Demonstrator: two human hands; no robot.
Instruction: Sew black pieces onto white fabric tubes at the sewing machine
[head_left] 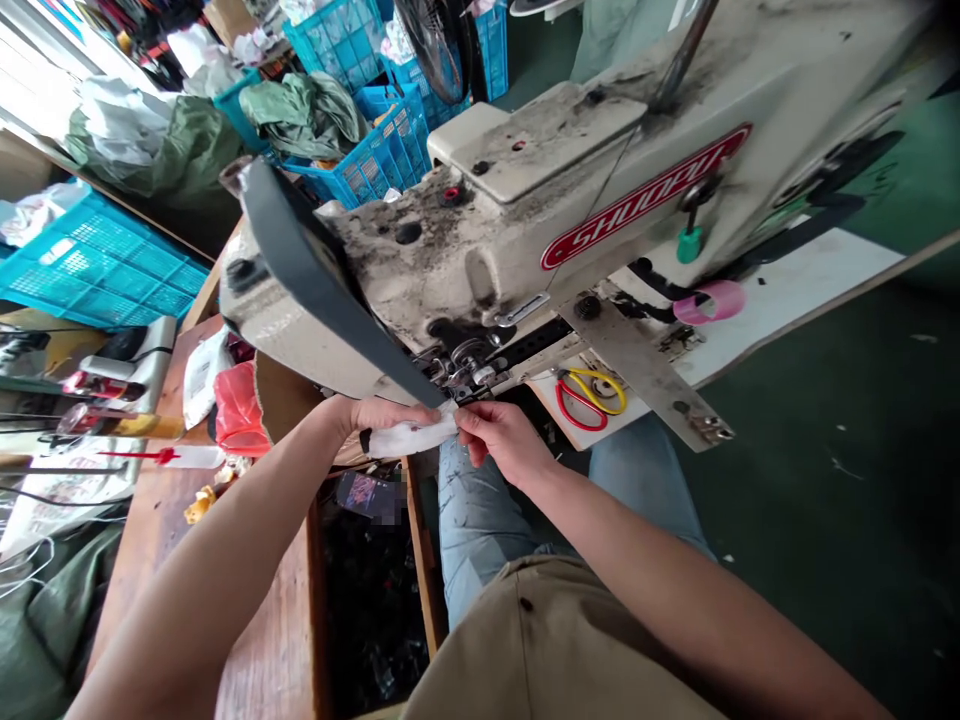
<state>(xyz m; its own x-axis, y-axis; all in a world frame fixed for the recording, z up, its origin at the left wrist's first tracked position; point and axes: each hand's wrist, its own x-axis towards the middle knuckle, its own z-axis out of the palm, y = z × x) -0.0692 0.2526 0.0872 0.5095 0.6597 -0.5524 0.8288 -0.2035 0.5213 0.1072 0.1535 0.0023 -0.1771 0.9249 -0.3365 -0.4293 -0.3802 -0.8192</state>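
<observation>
A narrow white strip of material (412, 437) stretches between my two hands, just in front of the needle area of a cream sewing machine (420, 250). My left hand (390, 414) is closed on the strip's left part, and a dark bit shows at that end. The fingers of my right hand (504, 436) pinch the strip's right end, close under the presser parts (472, 365). The fingertips of my left hand are partly hidden by the strip and the machine's grey guard (322, 280).
Scissors with red and yellow handles (589, 398) lie right of my hands beside a metal plate (652, 375). A wooden table (262, 640) stands at left, with an open drawer (424, 560) below my hands. Blue crates (97, 260) stand behind.
</observation>
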